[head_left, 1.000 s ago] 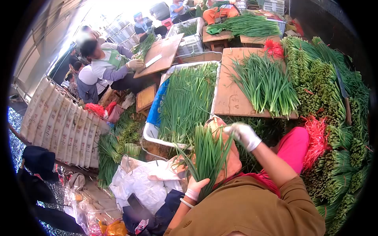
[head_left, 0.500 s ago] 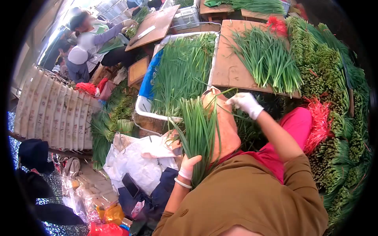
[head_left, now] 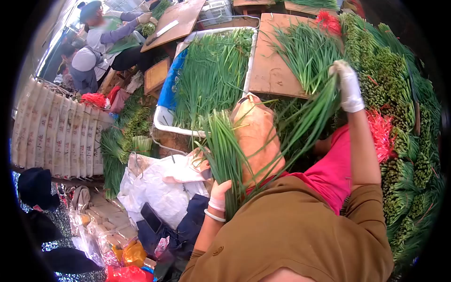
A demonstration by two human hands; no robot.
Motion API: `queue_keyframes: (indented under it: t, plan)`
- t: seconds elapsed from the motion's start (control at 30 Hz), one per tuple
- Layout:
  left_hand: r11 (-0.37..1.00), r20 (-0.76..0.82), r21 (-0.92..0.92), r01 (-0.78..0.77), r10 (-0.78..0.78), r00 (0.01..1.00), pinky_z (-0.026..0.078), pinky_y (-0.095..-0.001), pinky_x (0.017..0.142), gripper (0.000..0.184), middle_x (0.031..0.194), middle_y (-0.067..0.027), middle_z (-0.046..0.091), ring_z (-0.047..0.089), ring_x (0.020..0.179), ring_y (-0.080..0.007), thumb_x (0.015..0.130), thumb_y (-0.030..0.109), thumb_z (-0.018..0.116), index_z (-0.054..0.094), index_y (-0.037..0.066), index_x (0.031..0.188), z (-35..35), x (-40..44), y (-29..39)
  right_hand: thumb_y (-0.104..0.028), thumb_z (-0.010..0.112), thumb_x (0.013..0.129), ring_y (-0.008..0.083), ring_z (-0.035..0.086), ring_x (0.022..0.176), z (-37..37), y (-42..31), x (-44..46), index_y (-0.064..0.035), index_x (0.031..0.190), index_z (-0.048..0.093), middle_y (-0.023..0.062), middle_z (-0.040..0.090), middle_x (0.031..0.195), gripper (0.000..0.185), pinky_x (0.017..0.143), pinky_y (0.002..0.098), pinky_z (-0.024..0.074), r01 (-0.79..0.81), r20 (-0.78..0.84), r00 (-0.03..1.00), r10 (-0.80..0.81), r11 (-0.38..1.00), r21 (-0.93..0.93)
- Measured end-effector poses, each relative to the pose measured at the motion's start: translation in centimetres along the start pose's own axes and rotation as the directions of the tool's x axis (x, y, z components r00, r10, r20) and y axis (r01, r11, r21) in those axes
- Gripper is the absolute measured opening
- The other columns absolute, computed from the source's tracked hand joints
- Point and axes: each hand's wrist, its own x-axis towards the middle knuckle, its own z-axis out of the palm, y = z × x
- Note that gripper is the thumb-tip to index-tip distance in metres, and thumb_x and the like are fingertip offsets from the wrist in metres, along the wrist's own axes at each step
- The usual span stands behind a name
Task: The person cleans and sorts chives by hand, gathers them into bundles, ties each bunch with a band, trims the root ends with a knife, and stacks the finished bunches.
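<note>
My left hand (head_left: 221,191) is wrapped round a bunch of green stalks (head_left: 224,155) in front of my body. My gloved right hand (head_left: 346,80) is raised at the right, closed on the ends of several long green stalks (head_left: 305,120) that stretch down toward the bunch. Behind the right hand, a pile of stalks (head_left: 305,56) lies on a wooden board (head_left: 270,75). Between the hands, an orange cloth (head_left: 257,136) covers my leg. A white-rimmed tub (head_left: 251,70) holding more green stalks stands beyond the bunch.
Bundled stalks (head_left: 376,80) are stacked along the right, with red strings (head_left: 379,134) beside them. White sacking (head_left: 164,183) and a phone (head_left: 151,217) lie at lower left. A co-worker (head_left: 110,35) sits at upper left by a tilted board (head_left: 176,23).
My right hand has moved up and right, drawing long stalks out from the bunch. My left hand keeps its hold. The view has tilted down, shifting the surroundings upward.
</note>
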Motion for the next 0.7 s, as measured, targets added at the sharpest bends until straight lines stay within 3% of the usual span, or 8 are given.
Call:
queue_keyframes:
  t: [0.03, 0.2, 0.23, 0.3, 0.43, 0.53, 0.6, 0.7]
  plan:
    - [1.000, -0.002, -0.005, 0.006, -0.006, 1.000, 0.054, -0.0315, 0.074, 0.037, 0.102, -0.0059, 0.062, 0.063, 0.087, -0.0190, 0.081, 0.008, 0.062, 0.055, 0.002, 0.118, 0.8, 0.2, 0.3, -0.020, 0.053, 0.091, 0.0090, 0.049, 0.060, -1.7, -0.7, 0.5, -0.0115, 0.074, 0.058, -0.0034, 0.054, 0.067, 0.019, 0.055, 0.0248, 0.0386, -0.122, 0.123, 0.985, 0.122, 0.992, -0.014]
    - [0.999, 0.067, 0.049, 0.011, -0.014, 0.998, 0.055, -0.0325, 0.072, 0.032, 0.098, -0.0080, 0.064, 0.065, 0.083, -0.0191, 0.084, 0.012, 0.060, 0.057, -0.002, 0.113, -0.6, 1.0, 0.4, -0.016, 0.057, 0.084, 0.0143, 0.056, 0.065, 2.9, 0.9, -4.3, -0.0043, 0.077, 0.060, 0.0030, 0.059, 0.072, 0.014, 0.060, 0.0303, 0.0475, 0.175, 0.570, 0.805, 0.166, 0.851, -0.495]
    - [0.999, 0.123, 0.035, 0.013, -0.017, 0.992, 0.056, -0.0329, 0.073, 0.031, 0.098, -0.0088, 0.064, 0.065, 0.083, -0.0197, 0.084, 0.012, 0.060, 0.057, -0.002, 0.111, -1.0, 1.1, 0.4, -0.020, 0.054, 0.082, 0.0293, 0.059, 0.062, 5.3, 0.0, -6.4, -0.0042, 0.078, 0.062, 0.0159, 0.062, 0.070, 0.018, 0.062, 0.0382, 0.0490, 0.422, 0.660, 0.751, 0.023, 0.752, -0.506]
    - [1.000, 0.238, 0.013, 0.019, -0.022, 0.971, 0.056, -0.0338, 0.073, 0.029, 0.098, -0.0104, 0.064, 0.066, 0.082, -0.0209, 0.084, 0.013, 0.060, 0.057, -0.002, 0.108, -1.3, 1.2, 0.6, -0.025, 0.054, 0.082, 0.0380, 0.063, 0.074, 9.0, 1.9, -8.6, -0.0072, 0.082, 0.066, 0.0188, 0.065, 0.077, 0.021, 0.068, 0.0432, 0.0517, 0.566, 0.752, 0.635, 0.177, 0.555, -0.609]
    - [0.986, 0.081, -0.156, -0.054, 0.067, 0.994, 0.054, -0.0317, 0.064, 0.026, 0.089, -0.0110, 0.065, 0.065, 0.072, -0.0207, 0.083, 0.011, 0.059, 0.057, -0.002, 0.105, 2.9, -0.3, 1.6, -0.025, 0.056, 0.081, 0.0338, 0.066, 0.073, 11.3, 6.3, -10.3, -0.0112, 0.082, 0.069, 0.0142, 0.068, 0.080, 0.018, 0.067, 0.0432, 0.0524, 0.772, 0.826, 0.490, 0.278, 0.300, -0.560]
    - [0.971, 0.149, -0.236, 0.022, 0.014, 0.989, 0.055, -0.0353, 0.070, 0.031, 0.093, -0.0119, 0.064, 0.065, 0.074, -0.0217, 0.084, 0.014, 0.063, 0.054, 0.000, 0.111, 0.6, 0.0, 1.8, -0.019, 0.056, 0.080, 0.0312, 0.065, 0.071, 11.8, 7.9, -10.5, -0.0117, 0.077, 0.067, 0.0111, 0.067, 0.077, 0.013, 0.065, 0.0418, 0.0520, 0.739, 0.897, 0.419, 0.143, 0.520, -0.428]
    - [0.883, 0.291, -0.463, 0.082, 0.064, 0.955, 0.056, -0.0344, 0.067, 0.033, 0.092, -0.0110, 0.064, 0.064, 0.072, -0.0204, 0.086, 0.019, 0.064, 0.054, 0.001, 0.113, 0.2, 0.7, 1.1, -0.017, 0.056, 0.079, 0.0292, 0.064, 0.070, 12.8, 11.7, -11.6, -0.0126, 0.078, 0.065, 0.0090, 0.064, 0.076, 0.010, 0.063, 0.0402, 0.0516, 0.750, 0.971, 0.215, -0.108, 0.654, -0.094]
    - [0.814, 0.147, -0.548, 0.193, -0.134, 0.980, 0.052, -0.0296, 0.056, 0.033, 0.086, -0.0067, 0.062, 0.060, 0.065, -0.0167, 0.087, 0.019, 0.063, 0.054, 0.001, 0.114, 2.7, 0.6, 2.8, -0.019, 0.060, 0.084, 0.0249, 0.064, 0.076, 14.4, 8.9, -14.2, -0.0051, 0.087, 0.067, 0.0057, 0.066, 0.076, 0.016, 0.072, 0.0347, 0.0511, 0.769, 0.924, 0.099, -0.370, 0.618, 0.165]
